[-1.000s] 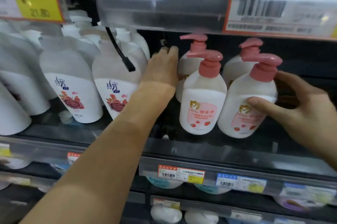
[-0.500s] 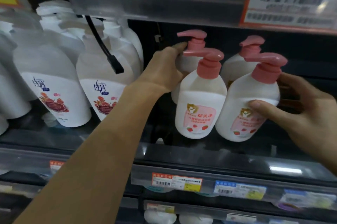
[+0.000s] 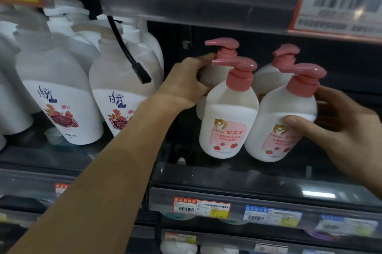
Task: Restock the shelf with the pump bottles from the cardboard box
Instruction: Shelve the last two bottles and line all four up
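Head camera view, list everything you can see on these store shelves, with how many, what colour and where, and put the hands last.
Pump bottles: four, white with pink pumps, right part of the shelf, two in front, two behind.
Big bottles: several, white with flower labels, left part of the shelf.
Black cable: one, hanging before the big bottles.
Price tags: several, orange or blue, on the rail below.
Barcode sign: one, orange-edged, top right.
Left hand: gripping the rear left pump bottle.
Right hand: holding the front right pump bottle.
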A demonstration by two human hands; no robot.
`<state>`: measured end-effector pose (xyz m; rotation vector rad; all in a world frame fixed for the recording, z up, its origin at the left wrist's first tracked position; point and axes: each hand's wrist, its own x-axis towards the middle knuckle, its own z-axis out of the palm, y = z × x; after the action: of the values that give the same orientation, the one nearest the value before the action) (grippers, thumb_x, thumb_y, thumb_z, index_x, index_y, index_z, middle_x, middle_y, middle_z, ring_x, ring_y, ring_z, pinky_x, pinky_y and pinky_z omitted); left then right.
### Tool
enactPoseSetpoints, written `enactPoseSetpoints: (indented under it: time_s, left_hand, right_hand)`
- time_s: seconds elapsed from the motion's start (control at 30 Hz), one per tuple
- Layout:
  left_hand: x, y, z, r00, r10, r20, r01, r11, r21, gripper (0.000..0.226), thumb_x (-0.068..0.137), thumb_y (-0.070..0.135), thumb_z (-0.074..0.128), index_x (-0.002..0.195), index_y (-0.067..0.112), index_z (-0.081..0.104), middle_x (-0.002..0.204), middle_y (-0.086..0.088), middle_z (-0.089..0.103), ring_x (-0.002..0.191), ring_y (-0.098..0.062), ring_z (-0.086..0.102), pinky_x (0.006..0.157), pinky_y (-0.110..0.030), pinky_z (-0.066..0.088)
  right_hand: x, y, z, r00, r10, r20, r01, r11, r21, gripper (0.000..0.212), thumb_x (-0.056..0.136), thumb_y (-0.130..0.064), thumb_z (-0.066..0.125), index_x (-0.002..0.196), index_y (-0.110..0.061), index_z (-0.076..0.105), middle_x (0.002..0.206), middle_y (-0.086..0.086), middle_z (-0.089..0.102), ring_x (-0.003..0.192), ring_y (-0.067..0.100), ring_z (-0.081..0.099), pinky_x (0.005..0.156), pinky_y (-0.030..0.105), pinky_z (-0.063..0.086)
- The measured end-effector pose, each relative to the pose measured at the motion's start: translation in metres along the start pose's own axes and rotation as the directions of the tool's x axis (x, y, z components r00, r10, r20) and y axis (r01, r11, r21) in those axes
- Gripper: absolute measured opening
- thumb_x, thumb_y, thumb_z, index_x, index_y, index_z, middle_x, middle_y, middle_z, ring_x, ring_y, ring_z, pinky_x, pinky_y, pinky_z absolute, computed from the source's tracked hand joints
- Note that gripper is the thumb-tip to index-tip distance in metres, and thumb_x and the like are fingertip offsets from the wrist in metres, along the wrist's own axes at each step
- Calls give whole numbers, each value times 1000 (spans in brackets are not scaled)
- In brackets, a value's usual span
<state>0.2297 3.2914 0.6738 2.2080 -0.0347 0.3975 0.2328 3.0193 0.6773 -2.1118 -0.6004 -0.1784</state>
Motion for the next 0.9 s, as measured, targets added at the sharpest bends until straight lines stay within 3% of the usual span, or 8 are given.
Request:
enactPoseSetpoints:
  time_s: [0.2, 0.37, 0.5, 0.7, 0.9]
  left_hand:
    - [1, -4, -3, 1000, -17, 25, 17, 1000, -14, 63, 77, 26, 76, 135, 28, 52, 125, 6, 64, 116, -11, 58, 105, -40, 43]
    - [2, -2, -7, 1000, -21, 22, 21, 999, -40, 67, 73, 28, 79, 134, 22, 52, 125, 3, 64, 114, -11, 59, 101, -36, 46]
    - [3, 2, -7, 999, -21, 50, 22, 1000, -22, 66, 76, 24, 78, 135, 22, 51, 130, 1, 61, 119, -15, 56, 104, -35, 43]
    - [2, 6, -6, 1000, -21, 16, 21, 1000, 23, 62, 76, 27, 77, 132, 23, 53, 125, 1, 64, 117, -16, 57, 102, -39, 45]
    - [0, 10, -6, 1000, -18, 14, 16, 997, 77, 53, 79, 27, 74, 129, 24, 57, 122, 1, 65, 114, -17, 59, 101, -39, 46]
  right_hand:
    - [2, 6, -1, 1000, -7, -3, 7, 999, -32, 64, 50, -83, 66, 109, -66, 50, 99, -44, 63, 95, -17, 62, 78, 17, 48]
    - [7, 23, -2, 1000, 19, 12, -18, 999, -52, 76, 54, -83, 71, 124, -62, 49, 114, -25, 67, 102, 2, 67, 86, 38, 56]
    - [10, 44, -7, 999, 44, 25, -41, 994, -98, 87, 62, -74, 76, 139, -50, 45, 128, -15, 64, 111, 11, 67, 90, 47, 56]
    - [13, 51, -7, 1000, 6, 11, -4, 993, -119, 87, 66, -71, 75, 143, -42, 46, 132, -14, 62, 113, 15, 66, 93, 46, 55]
    - [11, 50, -4, 999, -33, -10, 32, 991, -126, 82, 66, -74, 72, 139, -45, 49, 131, -14, 60, 112, 15, 65, 92, 46, 55]
